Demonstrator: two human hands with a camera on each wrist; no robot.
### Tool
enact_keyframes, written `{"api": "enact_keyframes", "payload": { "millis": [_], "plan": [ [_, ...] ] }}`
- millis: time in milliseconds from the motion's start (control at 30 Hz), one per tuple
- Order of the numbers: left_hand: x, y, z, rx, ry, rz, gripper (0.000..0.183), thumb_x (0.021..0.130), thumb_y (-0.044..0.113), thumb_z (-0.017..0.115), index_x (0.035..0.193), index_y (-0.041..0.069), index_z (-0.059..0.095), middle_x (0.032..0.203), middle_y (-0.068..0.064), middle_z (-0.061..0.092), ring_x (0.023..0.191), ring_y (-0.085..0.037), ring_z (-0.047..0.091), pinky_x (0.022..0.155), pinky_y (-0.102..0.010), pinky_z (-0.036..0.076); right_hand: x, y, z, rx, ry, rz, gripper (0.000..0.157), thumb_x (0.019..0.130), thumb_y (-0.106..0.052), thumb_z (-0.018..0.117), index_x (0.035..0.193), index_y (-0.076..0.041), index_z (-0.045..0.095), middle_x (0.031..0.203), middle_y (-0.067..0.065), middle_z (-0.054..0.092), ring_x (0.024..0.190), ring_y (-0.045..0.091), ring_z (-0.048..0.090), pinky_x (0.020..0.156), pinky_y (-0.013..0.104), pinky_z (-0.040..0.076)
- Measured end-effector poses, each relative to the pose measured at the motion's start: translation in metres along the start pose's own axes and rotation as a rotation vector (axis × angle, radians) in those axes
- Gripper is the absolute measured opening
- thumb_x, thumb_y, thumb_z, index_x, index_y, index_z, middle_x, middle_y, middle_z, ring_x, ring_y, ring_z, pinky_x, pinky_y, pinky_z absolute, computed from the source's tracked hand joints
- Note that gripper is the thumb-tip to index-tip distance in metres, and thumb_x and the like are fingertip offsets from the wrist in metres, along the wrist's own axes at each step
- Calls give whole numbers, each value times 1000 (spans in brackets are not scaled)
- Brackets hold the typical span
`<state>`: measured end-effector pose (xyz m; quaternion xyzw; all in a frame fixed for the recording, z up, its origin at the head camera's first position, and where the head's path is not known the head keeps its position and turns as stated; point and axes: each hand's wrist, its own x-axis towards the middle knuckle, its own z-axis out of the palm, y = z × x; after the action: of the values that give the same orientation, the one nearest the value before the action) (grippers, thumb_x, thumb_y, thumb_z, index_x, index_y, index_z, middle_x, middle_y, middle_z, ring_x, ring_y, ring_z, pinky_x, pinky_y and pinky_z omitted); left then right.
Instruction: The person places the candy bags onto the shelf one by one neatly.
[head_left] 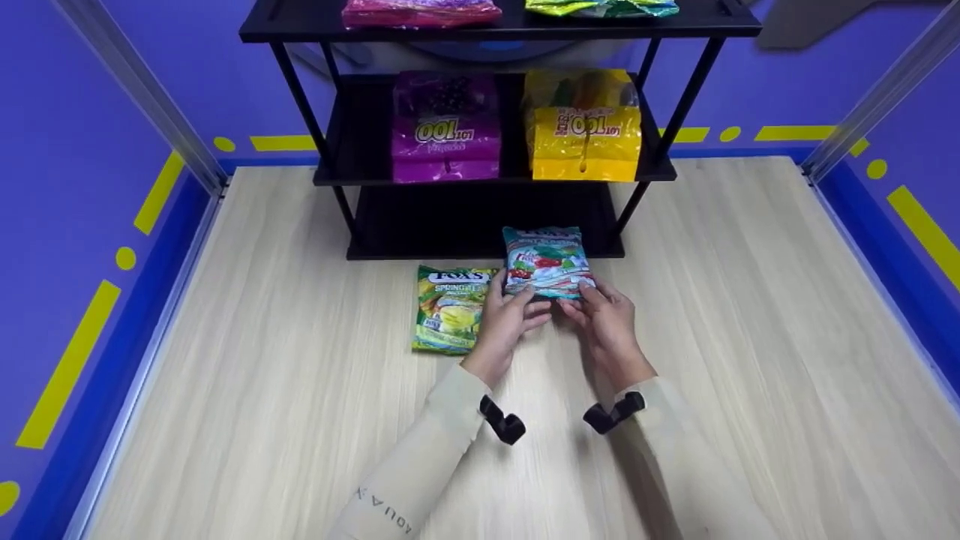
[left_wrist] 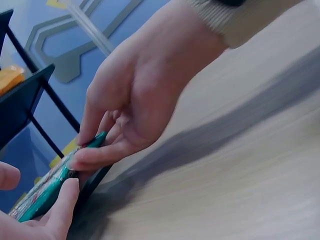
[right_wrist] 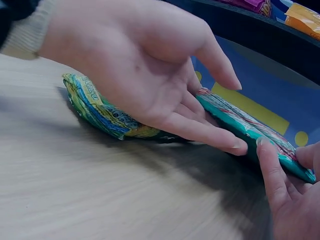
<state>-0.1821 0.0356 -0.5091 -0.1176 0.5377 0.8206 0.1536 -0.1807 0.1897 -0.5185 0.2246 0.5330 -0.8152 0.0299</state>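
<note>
A teal Fox's candy bag (head_left: 549,262) is held between both hands, just in front of the shelf's lowest tier. My left hand (head_left: 508,319) holds its near left corner, thumb on the upper side and fingers beneath. At the near right corner, my right hand (head_left: 609,322) pinches the bag between thumb and fingers. From the left wrist, the right hand (left_wrist: 140,95) shows large, gripping the bag's green edge (left_wrist: 47,197). A green and yellow Fox's Spring Tea bag (head_left: 448,311) lies flat on the table, its right side partly hidden by the left hand.
The black three-tier shelf (head_left: 480,217) stands at the back. Its middle tier carries a purple bag (head_left: 446,135) and a yellow bag (head_left: 585,139). On the top tier, a pink bag (head_left: 420,13) and a green bag (head_left: 604,7) are cut off by the frame. Blue walls (head_left: 90,150) enclose the wooden table (head_left: 285,390).
</note>
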Motion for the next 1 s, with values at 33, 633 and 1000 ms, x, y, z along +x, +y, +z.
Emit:
{"api": "enact_keyframes", "payload": {
  "millis": [33,633,1000],
  "plan": [
    [-3,0,0,2,-8,2,65,100,13,51,155,15,17,126,-24,57,105,-35,67,83,-35,60,1,-1,0,-5,2,1,51,102,-12,46,149,-1,31,91,5,66,74,10,68,76,21,59],
    [-24,-6,-4,17,-35,72,66,101,13,49,155,11,11,148,-26,39,108,-36,66,84,-36,60,-21,11,5,134,26,-113,50,103,-12,36,149,-4,18,130,17,45,116,28,61,96,34,55],
    [-26,-11,-5,86,-96,92,71,100,16,50,157,14,5,155,-21,32,115,-34,63,87,-35,59,-26,16,3,106,-14,-123,55,104,-12,38,151,-7,11,143,21,42,129,32,51,103,37,51]
  ]
}}
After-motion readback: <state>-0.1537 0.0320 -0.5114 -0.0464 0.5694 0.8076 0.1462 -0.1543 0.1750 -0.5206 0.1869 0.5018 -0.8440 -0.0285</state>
